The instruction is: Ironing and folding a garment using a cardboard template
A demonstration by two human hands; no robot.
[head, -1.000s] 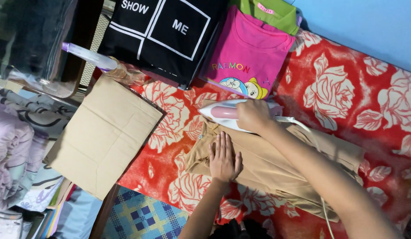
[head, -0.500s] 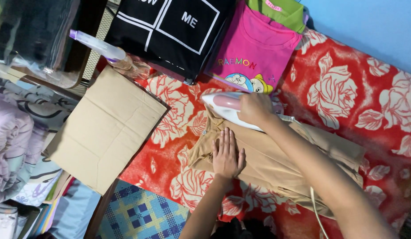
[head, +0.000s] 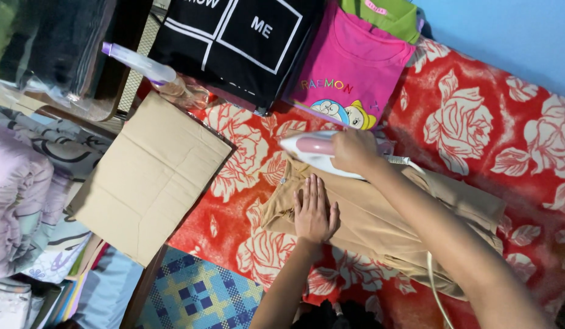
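Red rose-print blanket (head: pixel 477 109) underlies soft, limp tan garment (head: pixel 380 225); left hand (head: pixel 314 210) flat, fingers spread, on it; right hand (head: pixel 353 150) clenched around iron (head: pixel 310 151) handle at its collar edge—likely heavy, hot.

Under your palm lies a tan shirt (head: pixel 380 219) — plain, one even shade throughout. The iron (head: pixel 316 152) on it is white with a pale pink handle, and its cord (head: pixel 433 280) is white too. Beneath both you have a red blanket (head: pixel 477 109) patterned with large cream roses. Above that sit three folded tops: a black one (head: pixel 234 42) with white lines and lettering, a bright pink one (head: pixel 349 67) with a cartoon print, and a green one (head: pixel 380 15). To your left, plain brown cardboard (head: pixel 148 176) — and a blue-and-yellow checked cloth (head: pixel 197 298) below. The spray bottle (head: pixel 139 64) is clear with a purple cap. The wall (head: pixel 508 30) is light blue.
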